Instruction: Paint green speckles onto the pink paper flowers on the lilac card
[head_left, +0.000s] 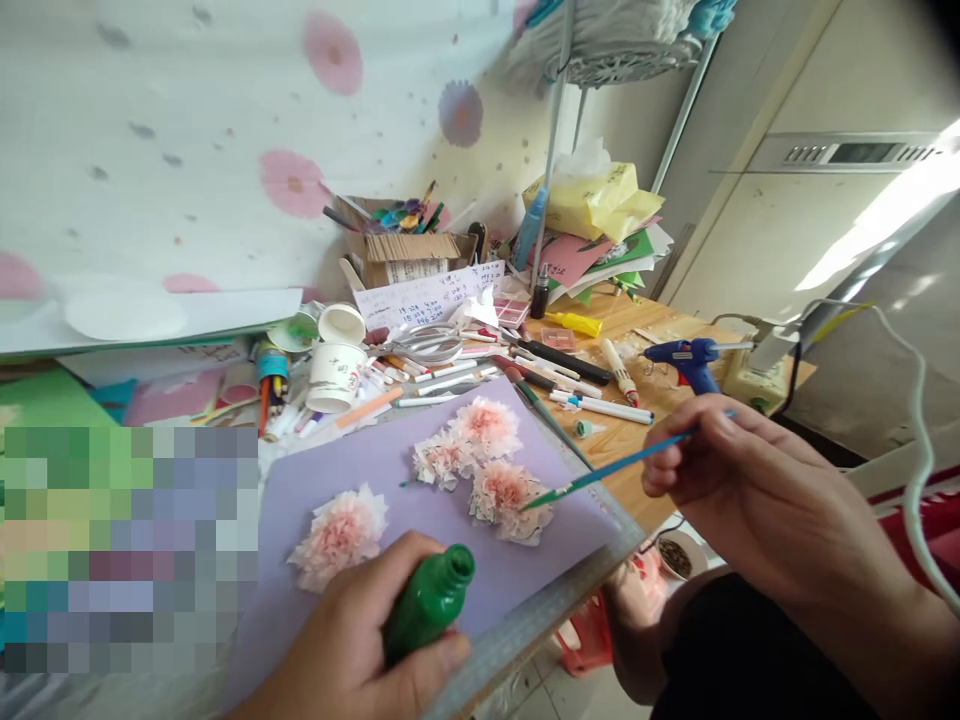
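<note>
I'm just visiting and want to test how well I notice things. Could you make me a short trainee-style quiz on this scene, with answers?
1. What colour is the bottle in the person's left grip?
(a) red
(b) green
(c) blue
2. True or false: the brush in the right grip has its tip inside the bottle.
3. How many pink-and-white flowers lie on the purple sheet?

Key: 1. (b). 2. False; the tip is at one of the flowers, touching or just above it. 3. Four.
</note>
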